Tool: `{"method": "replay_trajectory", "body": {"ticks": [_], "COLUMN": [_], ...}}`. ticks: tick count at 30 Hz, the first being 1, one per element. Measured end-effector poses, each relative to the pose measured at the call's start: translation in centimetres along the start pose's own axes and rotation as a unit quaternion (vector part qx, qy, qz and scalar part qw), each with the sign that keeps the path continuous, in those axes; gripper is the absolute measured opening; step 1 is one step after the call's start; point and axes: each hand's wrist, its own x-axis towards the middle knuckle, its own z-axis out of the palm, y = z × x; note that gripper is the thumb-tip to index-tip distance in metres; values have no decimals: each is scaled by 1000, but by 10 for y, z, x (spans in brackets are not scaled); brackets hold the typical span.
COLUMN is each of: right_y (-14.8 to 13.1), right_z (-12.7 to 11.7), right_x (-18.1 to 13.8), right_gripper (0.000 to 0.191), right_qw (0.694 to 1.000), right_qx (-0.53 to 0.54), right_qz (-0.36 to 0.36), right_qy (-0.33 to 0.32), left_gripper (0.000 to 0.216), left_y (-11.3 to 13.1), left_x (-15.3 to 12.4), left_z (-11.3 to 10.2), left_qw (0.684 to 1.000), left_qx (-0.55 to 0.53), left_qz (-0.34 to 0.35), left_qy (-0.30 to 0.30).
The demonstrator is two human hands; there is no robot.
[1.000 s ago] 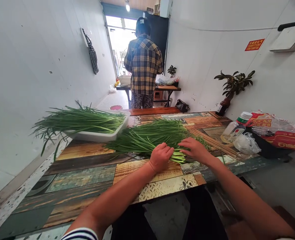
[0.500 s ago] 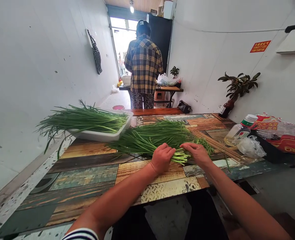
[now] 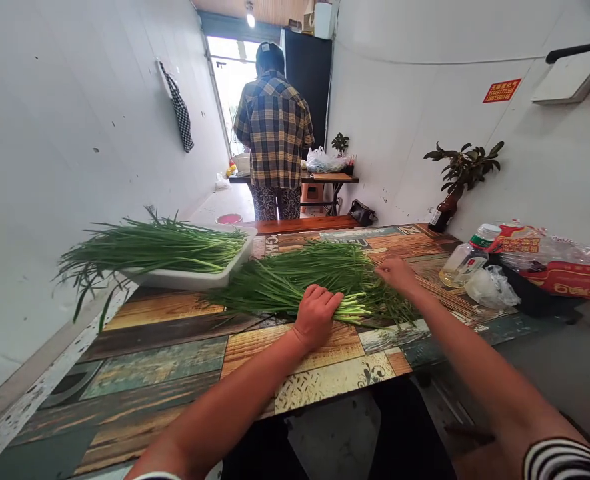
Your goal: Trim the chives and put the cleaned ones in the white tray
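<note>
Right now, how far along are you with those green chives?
A bunch of chives already lies in the white tray. Your left hand is on the pale stem ends of the pile on the table, and your right hand rests on its leaves. That pile isn't in the tray yet.

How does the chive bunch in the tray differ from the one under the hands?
The tray bunch sits in a white tray; the table bunch lies on the patterned tabletop. The left hand rests on the table bunch; no hand touches the tray bunch. Both are long, thin green leaves with pale stems.
</note>
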Motion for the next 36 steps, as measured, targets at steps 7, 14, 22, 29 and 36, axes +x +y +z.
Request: {"method": "replay_trajectory", "body": {"ticks": [7,14,22,29,36], "right_y": [-4,-36,-55,-56,-50], "right_z": [21,-8,10,3,15], "right_x": [9,-58,-79,-79,-78], "right_gripper": [16,14,12,16,8], "right_qw": [999,944,926,924,925], "right_qx": [20,285,305,302,323], "right_qz": [-38,-154,-219,-234,-199], "right_qy": [20,64,38,17,26], "left_gripper": [21,32,22,23,25], "left_y": [-3,-4,2,1,1], "left_x": [-2,-5,-7,-5,-4], "left_z": [0,4,12,13,7], "left_qw": [1000,999,996,994,995], "left_qx": [22,-25,-65,-77,-57], "left_qz": [-3,30,55,70,73], "left_qy": [-22,26,-10,-28,-33]}}
